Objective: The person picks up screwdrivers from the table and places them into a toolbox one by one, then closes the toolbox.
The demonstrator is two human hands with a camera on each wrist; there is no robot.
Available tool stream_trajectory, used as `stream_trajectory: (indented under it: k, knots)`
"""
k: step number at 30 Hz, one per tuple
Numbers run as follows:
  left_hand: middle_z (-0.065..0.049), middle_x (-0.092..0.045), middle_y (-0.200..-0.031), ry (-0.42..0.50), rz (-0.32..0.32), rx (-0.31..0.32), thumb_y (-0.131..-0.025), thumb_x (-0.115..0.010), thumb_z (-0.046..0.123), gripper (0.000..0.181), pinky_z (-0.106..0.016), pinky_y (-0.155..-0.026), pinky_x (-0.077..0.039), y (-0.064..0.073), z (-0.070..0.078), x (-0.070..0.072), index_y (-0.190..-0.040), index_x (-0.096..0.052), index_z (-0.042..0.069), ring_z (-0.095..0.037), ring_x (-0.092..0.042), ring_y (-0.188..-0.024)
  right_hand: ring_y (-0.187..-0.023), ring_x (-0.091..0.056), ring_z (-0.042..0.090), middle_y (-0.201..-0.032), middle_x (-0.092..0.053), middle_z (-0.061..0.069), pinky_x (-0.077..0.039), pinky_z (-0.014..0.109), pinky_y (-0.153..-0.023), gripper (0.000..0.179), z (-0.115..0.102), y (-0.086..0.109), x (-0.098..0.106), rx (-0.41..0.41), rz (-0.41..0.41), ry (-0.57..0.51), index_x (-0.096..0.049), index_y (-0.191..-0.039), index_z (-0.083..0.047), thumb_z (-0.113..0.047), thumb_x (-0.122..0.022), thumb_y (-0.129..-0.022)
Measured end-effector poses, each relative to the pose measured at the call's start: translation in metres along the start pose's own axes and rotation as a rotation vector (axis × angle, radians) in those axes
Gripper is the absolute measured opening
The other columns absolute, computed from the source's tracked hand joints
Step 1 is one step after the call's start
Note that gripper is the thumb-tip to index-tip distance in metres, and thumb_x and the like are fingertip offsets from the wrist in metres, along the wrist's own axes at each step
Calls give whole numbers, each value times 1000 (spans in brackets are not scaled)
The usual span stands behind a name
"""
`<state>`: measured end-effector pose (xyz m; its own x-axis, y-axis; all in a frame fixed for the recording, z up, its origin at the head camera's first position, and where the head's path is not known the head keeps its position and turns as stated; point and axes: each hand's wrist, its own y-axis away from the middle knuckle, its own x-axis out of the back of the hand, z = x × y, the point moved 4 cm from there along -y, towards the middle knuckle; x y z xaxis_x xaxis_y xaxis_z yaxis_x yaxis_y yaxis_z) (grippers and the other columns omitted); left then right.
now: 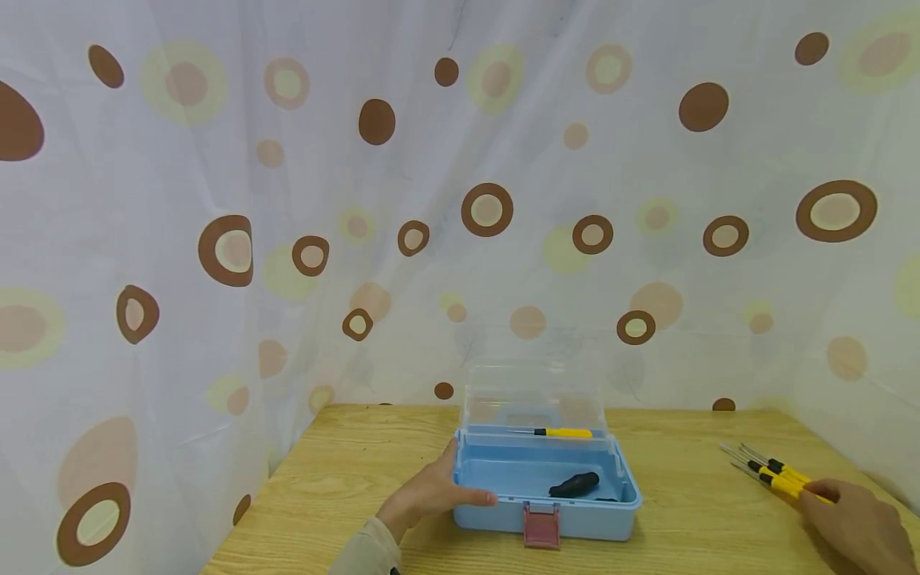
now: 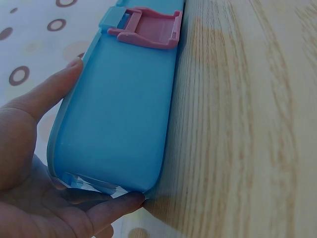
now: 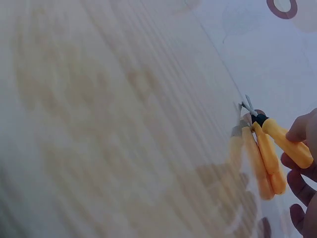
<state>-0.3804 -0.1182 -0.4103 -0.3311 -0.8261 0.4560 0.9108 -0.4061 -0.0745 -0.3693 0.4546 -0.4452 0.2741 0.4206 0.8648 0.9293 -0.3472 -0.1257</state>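
Observation:
A light-blue toolbox (image 1: 503,515) with a pink latch (image 1: 541,525) stands on the table, its clear lid (image 1: 533,399) raised. My left hand (image 1: 438,487) grips its left end; in the left wrist view the thumb lies along the rim and the fingers reach round the end wall. Inside the box lies a black-handled tool (image 1: 575,485), and a yellow-handled screwdriver (image 1: 568,433) sits toward the back. On the right, my right hand (image 1: 858,519) pinches the yellow handle of a screwdriver (image 3: 287,143). More yellow-handled screwdrivers (image 3: 266,148) lie right beside it.
The wooden table (image 1: 690,455) runs back to a patterned curtain (image 1: 546,160) with brown and beige circles. The curtain also hangs along the left and right sides. Bare wood shows between the toolbox and the screwdrivers.

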Motion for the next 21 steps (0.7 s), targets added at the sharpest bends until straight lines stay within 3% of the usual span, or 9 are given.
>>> stream_trajectory:
  k: [4, 8, 13, 21]
  knots:
    - [-19, -33, -162, -5, 3, 5, -83, -89, 34, 123, -70, -109, -31, 1, 0, 0, -167, -1, 14, -43, -42, -139, -102, -54, 57, -121, -54, 43, -46, 61, -78, 47, 0, 0, 2, -12, 57, -57, -58, -125, 14, -25, -54, -99]
    - [-20, -30, -164, -15, 5, 6, -83, -89, 34, 124, -71, -110, -29, 1, 0, 0, -167, 0, 13, -44, -38, -141, -109, -50, 60, -127, -51, 45, -42, 65, -86, 46, -2, 0, 4, -7, 121, -105, -59, -126, 13, -26, -53, -102]
    - [-19, -33, -162, -2, 2, 5, -83, -89, 32, 123, -70, -109, -31, 1, 0, 0, -167, -1, 13, -43, -42, -139, -114, -46, 61, -130, -49, 45, -36, 67, -93, 45, -6, -1, 6, -20, 178, -137, -59, -126, 13, -25, -54, -103]
    - [-18, -37, -159, -1, 1, -4, -82, -89, 31, 123, -70, -108, -33, -2, -2, 0, -167, -2, 16, -41, -47, -134, -103, -54, 54, -116, -60, 39, -39, 61, -86, 44, -9, -3, 9, -37, 206, -176, -63, -124, 11, -28, -59, -104]
